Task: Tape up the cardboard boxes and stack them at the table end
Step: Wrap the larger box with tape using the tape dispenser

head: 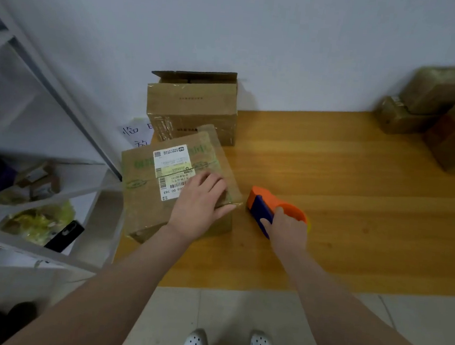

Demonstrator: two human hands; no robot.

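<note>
At the left end of the wooden table (356,200), my left hand (201,206) lies flat on the labelled cardboard box (140,208), fingers straight and close together across the top, thumb along the right edge. My right hand (287,230) curls round the orange-and-blue tape dispenser (266,203), which rests on the table just beside the box. To tape well, I judge I should press the flaps level, start the strip down the box's side, then draw it straight along the seam (the shipping label (170,167) seems to cross it). An open box (193,108) stands behind; other boxes (442,119) sit stacked at the far right end.
</note>
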